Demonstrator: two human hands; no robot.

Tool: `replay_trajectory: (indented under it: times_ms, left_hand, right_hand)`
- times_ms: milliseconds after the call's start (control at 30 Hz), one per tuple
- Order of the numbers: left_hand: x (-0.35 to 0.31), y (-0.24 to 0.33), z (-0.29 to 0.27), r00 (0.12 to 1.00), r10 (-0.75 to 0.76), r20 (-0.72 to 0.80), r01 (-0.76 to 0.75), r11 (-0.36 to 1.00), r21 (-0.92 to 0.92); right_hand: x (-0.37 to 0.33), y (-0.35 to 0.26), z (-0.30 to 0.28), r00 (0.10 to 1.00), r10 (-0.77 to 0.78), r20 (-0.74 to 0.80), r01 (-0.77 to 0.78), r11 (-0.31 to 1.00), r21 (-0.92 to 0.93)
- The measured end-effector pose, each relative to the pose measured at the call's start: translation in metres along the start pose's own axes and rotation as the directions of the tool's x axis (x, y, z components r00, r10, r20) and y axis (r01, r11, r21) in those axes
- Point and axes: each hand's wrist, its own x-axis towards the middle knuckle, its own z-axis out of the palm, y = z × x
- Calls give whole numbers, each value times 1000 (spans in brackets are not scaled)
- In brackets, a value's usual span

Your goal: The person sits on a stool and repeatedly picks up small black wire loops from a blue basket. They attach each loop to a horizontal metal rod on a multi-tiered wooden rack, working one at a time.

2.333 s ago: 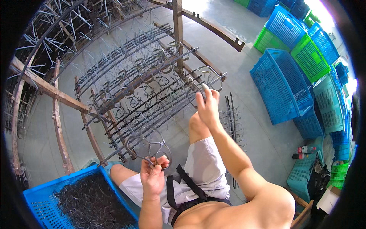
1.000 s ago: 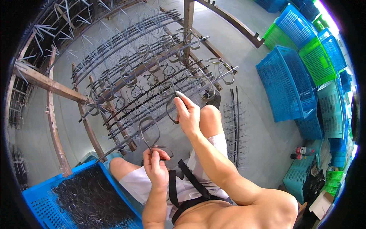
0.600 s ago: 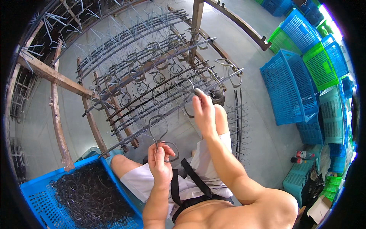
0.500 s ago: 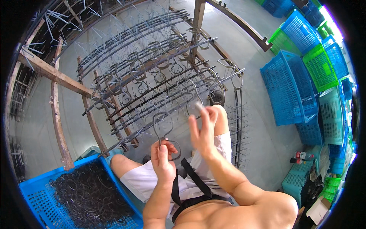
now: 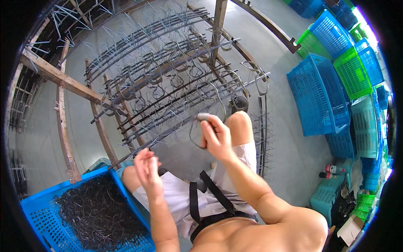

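My right hand is closed round a dark curved wire hook, whose loop hangs to the left of the fingers. A grey cover wraps a fingertip of that hand. My left hand is raised over my left thigh, fingers apart and slightly blurred, with no hook visible in it. Just beyond both hands, S-shaped wire hooks hang along a rod of a rack. A blue basket at lower left holds a heap of black curved hooks.
The rack's rusty upright posts stand left of the rods, which carry many thin metal prongs. Blue crates and green crates are stacked along the right. Small bottles sit on a teal crate. Grey floor lies between.
The curved wire hook has passed from my left hand to my right. My left hand has moved left toward the basket, and my right hand has shifted slightly left.
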Motion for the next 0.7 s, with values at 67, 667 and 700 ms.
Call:
replay_trajectory:
  times_ms: [67,667,700]
  left_hand:
    - [0,-13,-41,982,-12,-190,32,994,101]
    - [-24,-102,-281,779,-97,-619,606,-139,783]
    - [-26,-100,-285,806,-94,-584,568,-151,809]
  right_hand:
    - [5,36,26,947,-83,-310,103,994,48]
    - [23,42,51,947,68,-315,10,971,239]
    - [24,37,52,944,105,-314,-31,972,231]
